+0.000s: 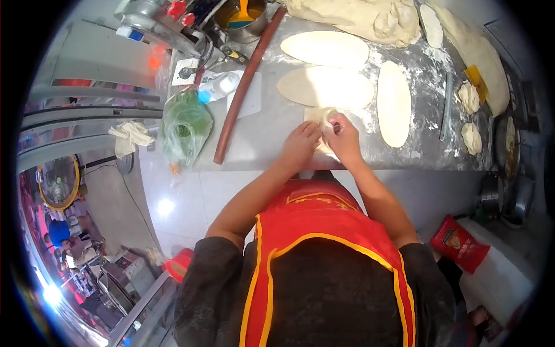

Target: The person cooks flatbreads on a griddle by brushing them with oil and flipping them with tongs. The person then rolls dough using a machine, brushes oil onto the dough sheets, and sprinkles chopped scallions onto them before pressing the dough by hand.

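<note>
At the near edge of the counter, my right hand (342, 137) pinches the raised edge of a piece of dough (325, 114) between curled fingers. My left hand (302, 143) grips the left side of the same piece, its fingers bent and close together. The palms hide part of this dough. Just beyond it lies a flat oval dough sheet (324, 87), with another oval sheet (325, 48) farther back. A third flat oval (394, 104) is to the right of my right hand, pointing away from me.
A long brown rolling pin (248, 87) lies left on the floured metal counter (428, 153). Near it are a plastic bag of greens (188, 121), a bottle (222, 85) and a pot (240, 26). Large dough (358, 20), a grey rod (446, 107) and dough lumps (471, 139) sit beyond and right.
</note>
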`<state>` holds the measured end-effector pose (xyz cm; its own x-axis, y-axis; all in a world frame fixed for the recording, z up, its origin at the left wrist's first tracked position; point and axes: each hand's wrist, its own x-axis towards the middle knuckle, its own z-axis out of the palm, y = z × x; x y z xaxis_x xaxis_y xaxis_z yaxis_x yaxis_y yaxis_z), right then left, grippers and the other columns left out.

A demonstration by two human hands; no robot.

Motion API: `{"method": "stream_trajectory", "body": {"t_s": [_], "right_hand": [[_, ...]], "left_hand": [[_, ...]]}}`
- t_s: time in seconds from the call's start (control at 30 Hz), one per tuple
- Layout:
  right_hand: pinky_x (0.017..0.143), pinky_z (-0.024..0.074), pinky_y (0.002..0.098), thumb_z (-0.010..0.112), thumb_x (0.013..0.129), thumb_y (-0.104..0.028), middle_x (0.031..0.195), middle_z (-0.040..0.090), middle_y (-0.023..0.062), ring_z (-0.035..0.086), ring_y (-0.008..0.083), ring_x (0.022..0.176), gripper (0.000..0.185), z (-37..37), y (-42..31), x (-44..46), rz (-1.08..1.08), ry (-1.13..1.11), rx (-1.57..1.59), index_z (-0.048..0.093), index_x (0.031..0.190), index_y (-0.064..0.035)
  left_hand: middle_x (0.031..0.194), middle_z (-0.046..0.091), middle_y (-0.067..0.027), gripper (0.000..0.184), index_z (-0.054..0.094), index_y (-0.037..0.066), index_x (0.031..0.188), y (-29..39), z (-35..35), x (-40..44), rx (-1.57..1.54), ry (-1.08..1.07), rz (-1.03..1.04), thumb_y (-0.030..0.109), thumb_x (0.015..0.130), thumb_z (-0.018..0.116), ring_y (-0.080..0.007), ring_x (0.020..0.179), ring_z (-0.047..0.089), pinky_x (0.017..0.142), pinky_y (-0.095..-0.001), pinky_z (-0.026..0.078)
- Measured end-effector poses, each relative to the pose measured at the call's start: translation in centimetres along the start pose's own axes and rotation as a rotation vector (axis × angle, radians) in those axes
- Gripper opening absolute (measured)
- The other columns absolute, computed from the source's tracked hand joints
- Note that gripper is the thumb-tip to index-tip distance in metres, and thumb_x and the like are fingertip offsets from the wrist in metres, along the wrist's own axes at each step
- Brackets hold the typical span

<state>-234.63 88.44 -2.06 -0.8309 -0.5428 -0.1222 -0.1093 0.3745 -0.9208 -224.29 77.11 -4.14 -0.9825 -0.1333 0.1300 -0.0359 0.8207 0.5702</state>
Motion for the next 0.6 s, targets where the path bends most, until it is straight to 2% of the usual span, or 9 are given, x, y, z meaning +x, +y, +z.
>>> {"method": "stream_trajectory", "body": {"t_s": [0.03,0.13,0.23,0.27,0.37,0.43,0.47,0.57,0.6], "right_hand": [[0.062,0.0450,0.0262,0.063,0.073,-0.002,0.073,0.058,0.0068,0.053,0.0130,0.063,0.021,0.6,0.0,0.0,-0.012,-0.015,-0.064,0.055,0.092,-0.0017],[0.063,0.0462,0.0282,0.063,0.074,-0.002,0.076,0.059,0.0094,0.056,0.0165,0.066,0.019,0.9,0.1,-0.1,0.157,-0.034,0.030,0.055,0.091,-0.0010],[0.066,0.0473,0.0308,0.063,0.076,-0.004,0.079,0.060,0.0111,0.059,0.0199,0.069,0.017,0.8,0.1,0.0,0.103,-0.069,0.009,0.056,0.091,-0.0006],[0.066,0.0476,0.0316,0.062,0.076,-0.005,0.080,0.060,0.0116,0.060,0.0210,0.071,0.016,0.8,0.0,0.0,0.087,-0.080,0.003,0.056,0.091,-0.0005],[0.079,0.0463,0.0350,0.060,0.080,-0.010,0.097,0.061,0.0165,0.060,0.0260,0.089,0.030,0.4,-0.8,-0.3,-0.149,-0.070,-0.283,0.055,0.108,-0.0011],[0.091,0.0388,0.0408,0.061,0.080,-0.018,0.111,0.054,0.0216,0.051,0.0341,0.104,0.045,0.8,-0.9,-0.8,-0.389,-0.114,-0.558,0.048,0.119,-0.0002],[0.097,0.0351,0.0437,0.061,0.080,-0.022,0.117,0.051,0.0241,0.047,0.0382,0.112,0.052,0.9,-1.0,-1.0,-0.512,-0.133,-0.696,0.044,0.125,0.0003],[0.109,0.0173,0.0449,0.057,0.081,-0.030,0.133,0.040,0.0223,0.032,0.0346,0.129,0.065,0.7,-0.3,-1.7,-0.490,-0.340,-0.761,0.034,0.134,0.0005],[0.109,0.0180,0.0440,0.057,0.081,-0.030,0.133,0.040,0.0224,0.032,0.0345,0.129,0.065,0.6,-0.2,-1.6,-0.491,-0.331,-0.746,0.035,0.134,0.0002]], "left_hand": [[0.123,0.051,-0.0140,0.039,0.057,0.004,0.109,-0.3,-0.1,-0.1,-0.056,-0.005,-0.025,0.016,0.072,0.062,-0.0316,0.119,0.043,0.097,-0.0369,0.038],[0.120,0.053,-0.0145,0.031,0.057,0.001,0.105,-0.9,0.0,-0.7,-0.300,0.159,-0.155,0.013,0.075,0.059,-0.0331,0.113,0.047,0.097,-0.0385,0.039],[0.111,0.057,-0.0169,0.023,0.057,-0.001,0.103,-2.0,-1.3,-0.9,-0.187,0.274,-0.302,0.006,0.081,0.052,-0.0349,0.105,0.052,0.091,-0.0384,0.042],[0.110,0.057,-0.0180,0.024,0.057,-0.001,0.103,-2.4,-1.8,-0.9,-0.244,0.295,-0.372,0.007,0.082,0.053,-0.0348,0.103,0.053,0.090,-0.0386,0.043],[0.106,0.058,-0.0206,0.025,0.056,-0.002,0.104,-3.9,-3.1,0.7,-0.349,0.385,-0.580,0.010,0.082,0.055,-0.0340,0.099,0.055,0.086,-0.0390,0.044],[0.105,0.058,-0.0216,0.026,0.055,-0.003,0.104,-4.9,-3.6,2.2,-0.338,0.477,-0.731,0.012,0.083,0.055,-0.0326,0.097,0.057,0.083,-0.0393,0.044],[0.102,0.059,-0.0199,0.025,0.056,-0.003,0.103,-5.9,-3.4,2.9,-0.337,0.487,-0.732,0.013,0.083,0.056,-0.0305,0.094,0.058,0.082,-0.0378,0.045],[0.091,0.063,-0.0155,0.024,0.057,-0.004,0.097,-8.0,-3.4,5.3,-0.345,0.479,-0.795,0.016,0.083,0.058,-0.0254,0.084,0.061,0.077,-0.0343,0.047],[0.088,0.063,-0.0145,0.025,0.057,-0.004,0.095,-8.3,-3.3,6.3,-0.357,0.446,-0.855,0.016,0.081,0.060,-0.0246,0.081,0.061,0.075,-0.0336,0.047]]}}
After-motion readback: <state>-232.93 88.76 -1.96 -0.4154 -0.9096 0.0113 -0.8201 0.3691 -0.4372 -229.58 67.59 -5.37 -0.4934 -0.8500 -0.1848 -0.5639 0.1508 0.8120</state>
